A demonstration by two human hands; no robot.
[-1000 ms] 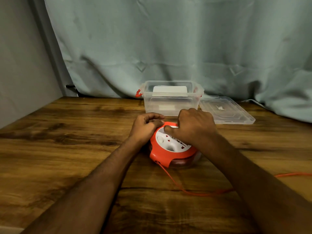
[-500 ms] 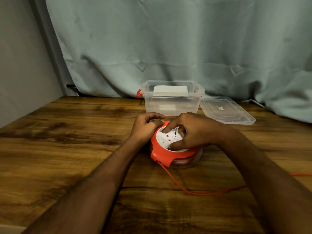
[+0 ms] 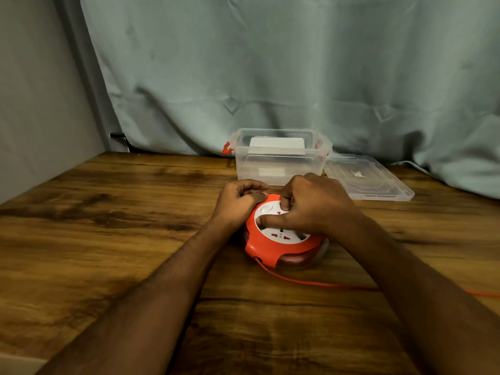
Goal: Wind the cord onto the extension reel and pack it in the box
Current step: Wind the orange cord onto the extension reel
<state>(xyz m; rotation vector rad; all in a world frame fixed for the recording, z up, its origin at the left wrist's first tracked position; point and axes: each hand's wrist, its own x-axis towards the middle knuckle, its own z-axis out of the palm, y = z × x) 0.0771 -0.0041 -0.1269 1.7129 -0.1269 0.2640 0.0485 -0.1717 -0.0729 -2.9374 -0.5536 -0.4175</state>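
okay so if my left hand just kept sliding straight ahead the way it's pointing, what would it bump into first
Probably the clear plastic box. Your left hand grips the reel at its left rim, knuckles aimed toward the box just behind; the gap is hard to judge.

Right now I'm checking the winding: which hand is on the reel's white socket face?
The right hand: its fingers press into the white socket face of the extension reel, while the left hand grips the orange rim at the side.

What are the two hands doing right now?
Left hand: fingers curled round the reel's edge, holding it.
Right hand: fingers gripping the reel's white top.
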